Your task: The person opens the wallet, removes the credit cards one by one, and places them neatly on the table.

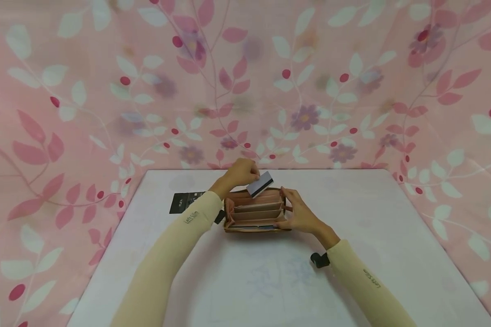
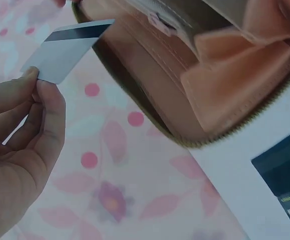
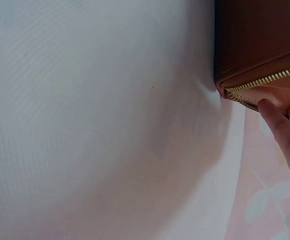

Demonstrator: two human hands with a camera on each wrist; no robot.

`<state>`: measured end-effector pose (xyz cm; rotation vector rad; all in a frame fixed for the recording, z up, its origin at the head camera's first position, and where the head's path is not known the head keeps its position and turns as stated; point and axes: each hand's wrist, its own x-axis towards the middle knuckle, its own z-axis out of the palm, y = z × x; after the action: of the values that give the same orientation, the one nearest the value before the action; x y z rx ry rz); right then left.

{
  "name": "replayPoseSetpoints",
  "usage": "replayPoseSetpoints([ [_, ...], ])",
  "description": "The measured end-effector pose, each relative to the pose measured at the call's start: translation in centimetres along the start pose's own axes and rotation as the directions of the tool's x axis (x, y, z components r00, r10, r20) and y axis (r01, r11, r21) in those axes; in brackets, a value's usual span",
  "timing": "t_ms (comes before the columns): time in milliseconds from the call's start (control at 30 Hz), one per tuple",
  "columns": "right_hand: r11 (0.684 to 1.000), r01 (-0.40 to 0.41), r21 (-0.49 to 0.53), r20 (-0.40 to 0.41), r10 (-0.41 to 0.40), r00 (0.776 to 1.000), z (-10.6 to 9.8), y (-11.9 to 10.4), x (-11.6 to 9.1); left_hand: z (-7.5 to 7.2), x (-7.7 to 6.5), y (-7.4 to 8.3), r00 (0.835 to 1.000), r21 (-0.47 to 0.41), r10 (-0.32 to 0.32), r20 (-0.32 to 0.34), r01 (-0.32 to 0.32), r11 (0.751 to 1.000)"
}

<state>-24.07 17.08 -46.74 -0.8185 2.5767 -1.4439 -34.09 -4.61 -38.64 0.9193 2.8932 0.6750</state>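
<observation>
A brown zip wallet (image 1: 258,210) stands unzipped on the white table, its pink-lined compartments facing up. Between thumb and fingers my left hand (image 1: 242,172) pinches a pale card (image 1: 260,183) with a dark stripe, above the wallet's far side. In the left wrist view the card (image 2: 67,50) is beside the zip edge, held by one end in the left hand (image 2: 22,135). My right hand (image 1: 302,212) grips the wallet's right end, spreading its sides. The right wrist view shows the right hand's fingers (image 3: 274,116) at the gold zip (image 3: 270,79); the rest of that hand is cut off.
A black card-like item (image 1: 184,202) with pale print lies on the table (image 1: 245,277) left of the wallet, partly behind the left forearm. A pink floral cloth (image 1: 245,91) hangs behind the table's far edge. Small black wrist devices (image 1: 320,260) sit by the sleeves.
</observation>
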Motion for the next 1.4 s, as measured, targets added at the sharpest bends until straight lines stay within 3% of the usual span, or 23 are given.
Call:
replayPoseSetpoints([
  [233, 0.995, -0.05, -0.081, -0.013, 0.049, 0.999, 0.3, 2.3, 0.2, -1.7, -1.5, -2.1, 0.997, -0.157, -0.073, -0.013, 0.07, 0.985],
  [533, 1.0, -0.003, -0.029, 0.009, 0.003, 1.0, -0.6, -0.8, -0.5, -3.0, -3.3, -4.3, 0.982, -0.248, -0.191, -0.014, 0.182, 0.952],
  [767, 0.999, 0.011, -0.036, 0.004, -0.011, 1.0, -0.5, -0.1, -0.3, -3.2, -5.5, -7.5, 0.964, -0.347, -0.255, -0.076, 0.214, 0.913],
  [900, 1.0, 0.002, -0.027, 0.005, -0.002, 1.0, -0.7, -0.2, -0.2, -3.1, -7.2, -9.5, 0.941, -0.412, -0.319, -0.109, 0.249, 0.876],
  [1067, 0.999, -0.01, -0.031, 0.02, 0.01, 1.0, -0.8, -0.4, -0.2, -3.4, -9.1, -11.6, 0.898, -0.468, -0.42, -0.128, 0.319, 0.824],
  [1267, 1.0, 0.003, -0.025, 0.019, -0.002, 1.0, -0.7, -0.2, -0.1, -3.4, -11.2, -14.8, 0.861, -0.481, -0.49, -0.135, 0.376, 0.792],
  [1400, 1.0, 0.009, -0.027, 0.021, -0.008, 1.0, -0.7, -0.1, 0.0, -3.3, -13.0, -16.4, 0.833, -0.539, -0.54, -0.12, 0.402, 0.74],
])
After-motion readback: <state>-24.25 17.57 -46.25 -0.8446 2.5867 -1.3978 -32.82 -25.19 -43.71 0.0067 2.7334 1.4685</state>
